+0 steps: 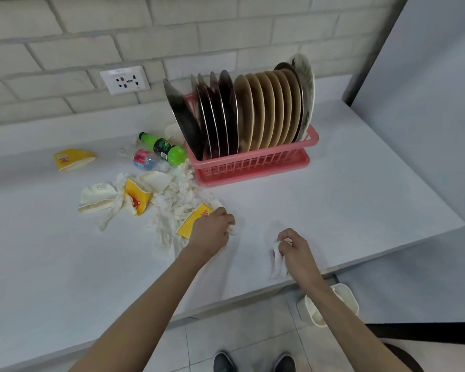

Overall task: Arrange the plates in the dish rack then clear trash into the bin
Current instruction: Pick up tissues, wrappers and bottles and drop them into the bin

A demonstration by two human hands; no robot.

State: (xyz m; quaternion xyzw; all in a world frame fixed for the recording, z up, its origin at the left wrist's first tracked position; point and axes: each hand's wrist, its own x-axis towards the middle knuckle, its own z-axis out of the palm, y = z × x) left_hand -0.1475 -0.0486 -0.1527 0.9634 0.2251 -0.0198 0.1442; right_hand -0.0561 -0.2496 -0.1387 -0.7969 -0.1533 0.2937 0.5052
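Presently, both hands are low over the white counter, near its front edge.

Left hand: knuckles up, fingers curled tight. A crumpled tissue wad shows at the fingertips, and the hand grips it. The hand lies against the end of a flattened yellow cup; I cannot tell whether it holds the cup too.

Right hand: apart from the left, fingers curled round a white tissue strip that hangs from the fist, with a red mark on it.

Dish rack: pink, at the back of the counter by the brick wall. Plates stand on edge in it in a row, with dark steel ones to the left, tan ones in the middle and a patterned one at the right end.

Trash left of the rack:
- A green bottle and a clear bottle touch each other just beside the rack's corner.
- A heap of shredded tissue lies in front of them.
- A second yellow cup sits in the heap, with a crushed cream cup beside it.
- A third yellow cup lies well apart, far left.

Bin: cream, on the floor below the counter edge, partly behind the right forearm.
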